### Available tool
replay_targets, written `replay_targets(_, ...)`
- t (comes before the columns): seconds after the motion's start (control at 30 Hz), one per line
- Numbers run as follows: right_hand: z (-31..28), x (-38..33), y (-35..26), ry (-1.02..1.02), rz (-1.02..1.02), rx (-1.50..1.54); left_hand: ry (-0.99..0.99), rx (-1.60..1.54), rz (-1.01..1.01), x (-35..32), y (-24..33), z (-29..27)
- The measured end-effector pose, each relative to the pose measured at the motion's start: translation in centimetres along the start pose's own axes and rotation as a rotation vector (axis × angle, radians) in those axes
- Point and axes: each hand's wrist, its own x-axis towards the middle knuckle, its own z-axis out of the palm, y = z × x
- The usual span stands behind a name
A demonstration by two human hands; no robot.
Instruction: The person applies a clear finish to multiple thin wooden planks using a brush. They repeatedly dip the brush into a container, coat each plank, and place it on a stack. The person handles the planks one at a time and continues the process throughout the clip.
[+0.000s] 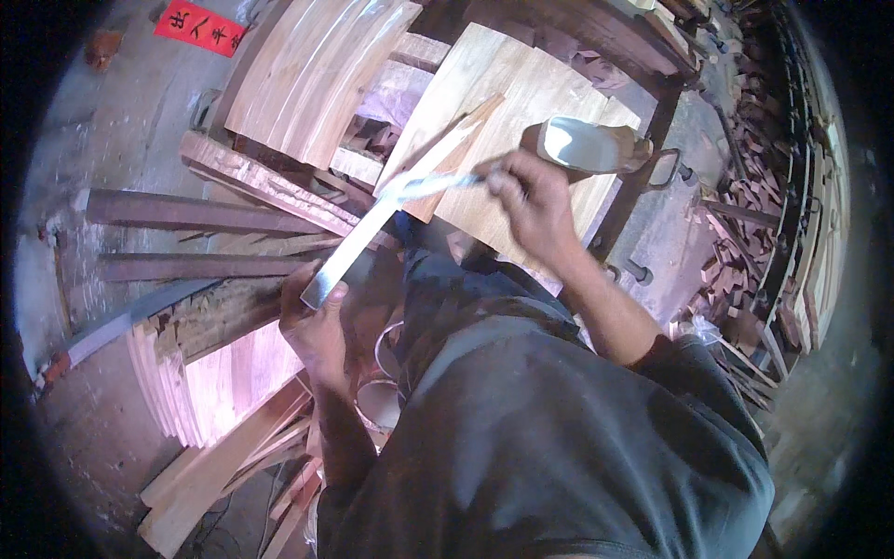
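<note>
My left hand (pixel 315 328) is closed around the near end of a long, pale wooden strip (pixel 358 247), thumb on top. The strip slants away from me, and its far end lies over a light wooden panel (pixel 545 84). My right hand (pixel 535 203) is closed on a thin, flat, pale stick-like tool (pixel 438 184), smeared by motion. The tool's far end meets the strip near its middle; whether it is a brush or a spatula I cannot tell. Just beyond my right hand, an open container (pixel 596 149) with white contents stands on the panel. Another narrow wood piece (pixel 426 207) lies beside the strip.
A stack of wooden boards (pixel 317 79) stands at the far left of the panel. Dark beams (pixel 205 212) jut out on the left, above more upright boards (pixel 237 377). Scrap wood (pixel 740 247) is heaped on the right. A red paper strip (pixel 198 26) is at the upper left.
</note>
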Motion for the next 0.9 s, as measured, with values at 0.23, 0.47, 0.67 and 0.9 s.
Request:
replay_targets(0.23, -3.5, 7.8, 10.3, 0.261, 0.204, -0.362, 0.017, -0.015, -0.114, -0.1, 0.0, -0.3)
replay_targets(0.47, -2.4, 7.3, 10.9, 0.277, 0.028, -0.576, 0.008, 0.038, -0.046, 0.9, -2.5, -0.5)
replay_targets(0.67, 1.1, 2.2, 4.4, 0.132, -0.052, -0.022, 0.055, -0.002, -0.134, 0.6, -2.3, -0.2)
replay_targets(0.9, 2.8, 8.5, 13.3, 0.489, 0.516, 1.115, 0.037, 0.207, 0.023, 1.5, -3.2, -0.5)
